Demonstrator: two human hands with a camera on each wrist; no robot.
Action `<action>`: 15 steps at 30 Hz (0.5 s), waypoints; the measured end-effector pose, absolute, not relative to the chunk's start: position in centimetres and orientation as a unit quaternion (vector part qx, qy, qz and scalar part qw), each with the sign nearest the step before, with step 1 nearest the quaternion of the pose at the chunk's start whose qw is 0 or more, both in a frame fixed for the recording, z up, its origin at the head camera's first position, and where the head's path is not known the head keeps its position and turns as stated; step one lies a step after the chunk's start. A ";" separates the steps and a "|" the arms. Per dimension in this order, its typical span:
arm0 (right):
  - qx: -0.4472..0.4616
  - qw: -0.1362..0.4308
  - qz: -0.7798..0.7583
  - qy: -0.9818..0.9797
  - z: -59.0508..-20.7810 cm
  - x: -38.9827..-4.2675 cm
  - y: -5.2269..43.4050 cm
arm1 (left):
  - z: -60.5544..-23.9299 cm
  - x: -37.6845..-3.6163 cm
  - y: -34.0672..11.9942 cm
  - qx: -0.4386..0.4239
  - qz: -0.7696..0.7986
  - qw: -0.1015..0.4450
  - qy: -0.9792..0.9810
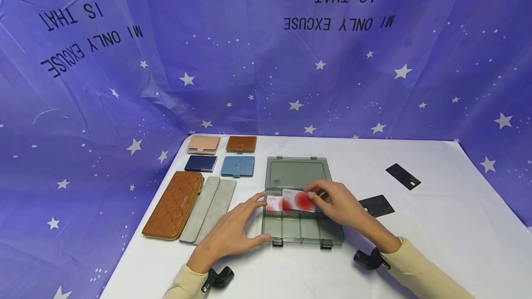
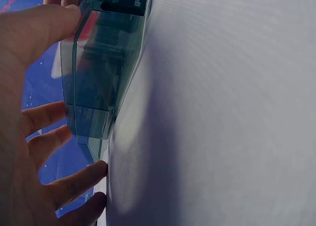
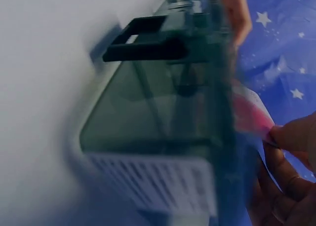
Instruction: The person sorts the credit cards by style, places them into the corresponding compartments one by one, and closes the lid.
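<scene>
Here, box (image 1: 299,241) with lid (image 1: 297,170) folded back; right hand (image 1: 338,204) pinching card (image 1: 296,200) above box's rear compartments. Second card (image 1: 273,203) (red-and-white likewise) in box's rear left part. Left hand (image 1: 234,232) apart from right, fingers spread, touching box's left side. Wallets (image 1: 245,164) left of box; black cards (image 1: 401,175) right of box.

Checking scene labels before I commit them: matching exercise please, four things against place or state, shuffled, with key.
1. right hand
2. quilted brown wallet
3. box lid
4. left hand

A. open, tipped back away from the person
B. at the left side of the divided box
C. pinching a red-and-white card
D. beside the gray wallet

Pairs: 1-C, 2-D, 3-A, 4-B
</scene>
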State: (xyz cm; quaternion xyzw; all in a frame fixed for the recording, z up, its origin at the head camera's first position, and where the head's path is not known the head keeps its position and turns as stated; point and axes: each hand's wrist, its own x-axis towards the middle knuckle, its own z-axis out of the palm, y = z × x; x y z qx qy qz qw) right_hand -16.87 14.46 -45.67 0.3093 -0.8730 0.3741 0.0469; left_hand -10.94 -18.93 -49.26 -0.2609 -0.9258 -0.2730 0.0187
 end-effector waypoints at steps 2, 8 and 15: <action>0.312 0.047 0.367 -0.875 -46.1 -17.0 13.8 | -49.3 -10.9 -18.9 -0.260 -0.272 0.021 -0.926; 0.319 0.057 0.315 -0.892 -47.3 -17.1 12.0 | -49.2 -10.9 -18.9 -0.263 -0.274 0.027 -0.924; 0.327 0.105 0.242 -0.907 -48.0 -16.7 11.1 | -49.3 -10.9 -18.8 -0.261 -0.274 0.024 -0.925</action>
